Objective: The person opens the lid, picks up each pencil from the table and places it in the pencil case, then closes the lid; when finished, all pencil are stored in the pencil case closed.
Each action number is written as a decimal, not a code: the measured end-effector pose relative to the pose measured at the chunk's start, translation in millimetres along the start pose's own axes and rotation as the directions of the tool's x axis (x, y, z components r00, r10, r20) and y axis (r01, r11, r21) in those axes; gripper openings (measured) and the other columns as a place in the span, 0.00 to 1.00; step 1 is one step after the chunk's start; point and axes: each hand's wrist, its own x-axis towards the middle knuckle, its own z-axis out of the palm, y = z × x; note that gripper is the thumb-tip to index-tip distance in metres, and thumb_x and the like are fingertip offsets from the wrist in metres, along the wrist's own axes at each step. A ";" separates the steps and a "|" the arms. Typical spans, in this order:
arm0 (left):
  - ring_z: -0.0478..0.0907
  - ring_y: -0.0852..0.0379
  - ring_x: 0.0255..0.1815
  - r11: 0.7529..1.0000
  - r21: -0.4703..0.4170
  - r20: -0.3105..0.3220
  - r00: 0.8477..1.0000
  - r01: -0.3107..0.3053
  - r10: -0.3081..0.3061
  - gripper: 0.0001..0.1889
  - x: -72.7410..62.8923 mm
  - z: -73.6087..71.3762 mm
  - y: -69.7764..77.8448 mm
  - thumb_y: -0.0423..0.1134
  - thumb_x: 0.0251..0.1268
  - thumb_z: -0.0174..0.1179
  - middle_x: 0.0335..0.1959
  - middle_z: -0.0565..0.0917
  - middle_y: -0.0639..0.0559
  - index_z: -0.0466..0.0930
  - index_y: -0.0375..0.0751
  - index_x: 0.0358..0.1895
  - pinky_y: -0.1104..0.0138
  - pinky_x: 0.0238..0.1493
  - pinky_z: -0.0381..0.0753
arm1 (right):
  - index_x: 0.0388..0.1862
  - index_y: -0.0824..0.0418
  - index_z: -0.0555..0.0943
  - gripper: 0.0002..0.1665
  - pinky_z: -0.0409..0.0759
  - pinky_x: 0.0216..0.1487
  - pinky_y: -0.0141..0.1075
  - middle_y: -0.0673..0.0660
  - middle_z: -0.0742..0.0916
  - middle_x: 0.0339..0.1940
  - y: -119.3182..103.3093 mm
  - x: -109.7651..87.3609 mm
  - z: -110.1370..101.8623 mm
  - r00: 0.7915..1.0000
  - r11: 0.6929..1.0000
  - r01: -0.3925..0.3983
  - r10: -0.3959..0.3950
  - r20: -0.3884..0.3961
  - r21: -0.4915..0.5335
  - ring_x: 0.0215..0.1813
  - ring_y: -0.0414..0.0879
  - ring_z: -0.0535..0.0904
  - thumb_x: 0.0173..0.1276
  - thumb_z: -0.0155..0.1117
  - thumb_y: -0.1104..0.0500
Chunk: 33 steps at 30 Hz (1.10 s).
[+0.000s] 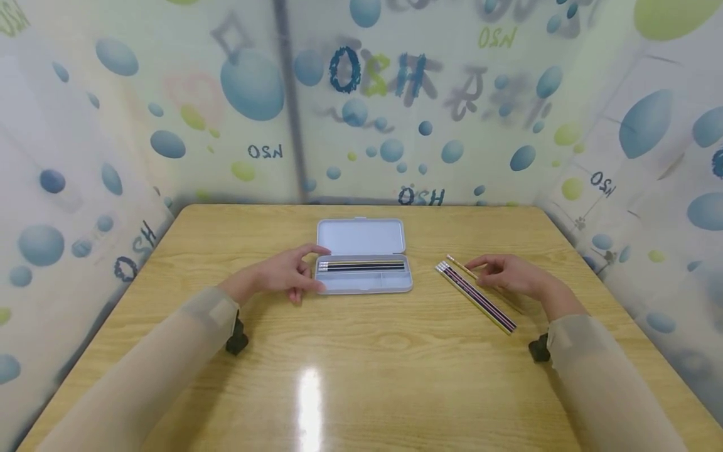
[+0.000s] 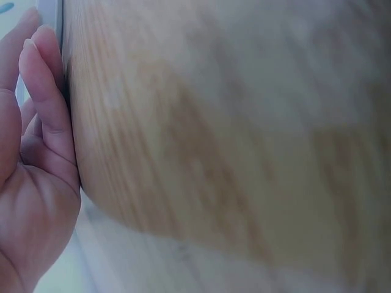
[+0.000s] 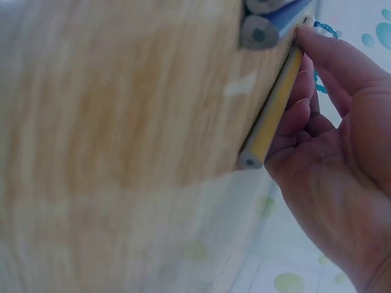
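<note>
A pale lilac pencil case [image 1: 361,290] lies on the table with its lid [image 1: 361,236] raised back. Several dark and yellow pencils [image 1: 364,265] rest in its long rear compartment. At the case's left end, my left hand [image 1: 282,271] holds it between index finger and thumb, the other fingers curled below. My right hand [image 1: 513,276] pinches a yellow pencil [image 3: 278,116] by thumb and fingers; its eraser end points toward the case. Just in front of that hand lies a slanted row of striped pencils [image 1: 477,299], their silver ferrules to the upper left.
The wood-grain table [image 1: 395,376] ends at a back edge against a curtain-like wall [image 1: 361,163] printed with blue and green drops. Side walls close in at left and right. Both wrists carry a small black device [image 1: 237,339] by the sleeve cuff.
</note>
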 end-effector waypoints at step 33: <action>0.82 0.54 0.20 0.999 -0.048 0.007 1.000 0.003 -0.003 0.48 -2.9 0.4 1.6 0.44 0.70 0.78 0.26 0.81 0.49 0.58 0.56 0.86 0.64 0.29 0.87 | 0.70 0.60 0.84 0.23 0.77 0.39 0.37 0.60 0.89 0.50 3.2 -18.0 -10.0 0.982 0.991 0.018 -0.042 -0.182 -0.131 0.44 0.48 0.79 0.80 0.61 0.61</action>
